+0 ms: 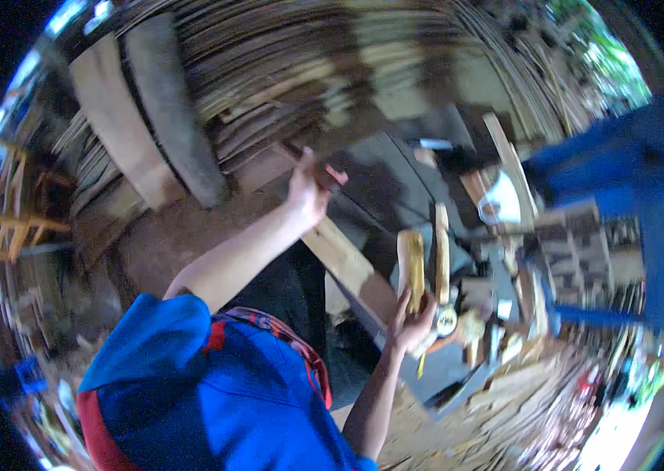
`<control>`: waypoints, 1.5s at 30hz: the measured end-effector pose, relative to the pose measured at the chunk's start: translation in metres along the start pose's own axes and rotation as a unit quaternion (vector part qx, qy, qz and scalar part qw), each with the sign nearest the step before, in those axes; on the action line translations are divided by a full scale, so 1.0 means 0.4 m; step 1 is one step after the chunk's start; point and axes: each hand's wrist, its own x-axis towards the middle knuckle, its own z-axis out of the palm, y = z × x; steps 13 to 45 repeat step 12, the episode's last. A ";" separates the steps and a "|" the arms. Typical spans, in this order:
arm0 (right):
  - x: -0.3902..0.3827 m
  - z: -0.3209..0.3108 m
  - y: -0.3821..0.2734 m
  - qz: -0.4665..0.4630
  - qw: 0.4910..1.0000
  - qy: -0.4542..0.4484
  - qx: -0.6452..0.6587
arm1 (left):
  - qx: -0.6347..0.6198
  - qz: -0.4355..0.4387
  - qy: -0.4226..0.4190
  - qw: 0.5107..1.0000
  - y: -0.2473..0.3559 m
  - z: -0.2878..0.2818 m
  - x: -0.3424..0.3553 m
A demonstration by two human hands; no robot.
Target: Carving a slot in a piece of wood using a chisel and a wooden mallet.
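My left hand (308, 191) is closed around a dark, narrow tool with a reddish end (336, 176); blur hides its exact kind. It is above the far end of a pale wooden board (345, 257), which slants across the dark work surface. Closer to me and further right, my right hand (413, 320) grips the lower end of a short, light wooden block (410, 263) that points away from me. A narrow wooden strip (442, 255) stands out just right of that block. Beside my right fingers is a round, white-faced object (446, 319).
Several small tools and wood pieces crowd the bench (434, 377) to the right. Another person in blue clothing (622, 165) stands at the far right, near a white rounded object (499, 200). Long planks (124, 118) lean at the upper left; a wooden chair (22, 212) is beyond. Shavings (536, 400) cover the ground.
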 end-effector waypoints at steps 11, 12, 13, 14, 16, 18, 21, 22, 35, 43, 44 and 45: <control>0.058 -0.060 -0.107 0.121 0.980 -0.127 -0.088 | 0.397 -0.210 0.079 0.890 -0.057 -0.067 0.092; 0.055 -0.047 -0.015 0.089 0.987 -0.122 -0.050 | 0.399 -0.213 0.057 0.890 -0.071 0.002 0.124; 0.055 -0.047 -0.015 0.089 0.987 -0.122 -0.050 | 0.399 -0.213 0.057 0.890 -0.071 0.002 0.124; 0.055 -0.047 -0.015 0.089 0.987 -0.122 -0.050 | 0.399 -0.213 0.057 0.890 -0.071 0.002 0.124; 0.055 -0.047 -0.015 0.089 0.987 -0.122 -0.050 | 0.399 -0.213 0.057 0.890 -0.071 0.002 0.124; 0.055 -0.047 -0.015 0.089 0.987 -0.122 -0.050 | 0.399 -0.213 0.057 0.890 -0.071 0.002 0.124; 0.055 -0.047 -0.015 0.089 0.987 -0.122 -0.050 | 0.399 -0.213 0.057 0.890 -0.071 0.002 0.124; 0.055 -0.047 -0.015 0.089 0.987 -0.122 -0.050 | 0.399 -0.213 0.057 0.890 -0.071 0.002 0.124; 0.055 -0.047 -0.015 0.089 0.987 -0.122 -0.050 | 0.399 -0.213 0.057 0.890 -0.071 0.002 0.124; 0.055 -0.047 -0.015 0.089 0.987 -0.122 -0.050 | 0.399 -0.213 0.057 0.890 -0.071 0.002 0.124; 0.055 -0.047 -0.015 0.089 0.987 -0.122 -0.050 | 0.399 -0.213 0.057 0.890 -0.071 0.002 0.124; 0.055 -0.047 -0.015 0.089 0.987 -0.122 -0.050 | 0.399 -0.213 0.057 0.890 -0.071 0.002 0.124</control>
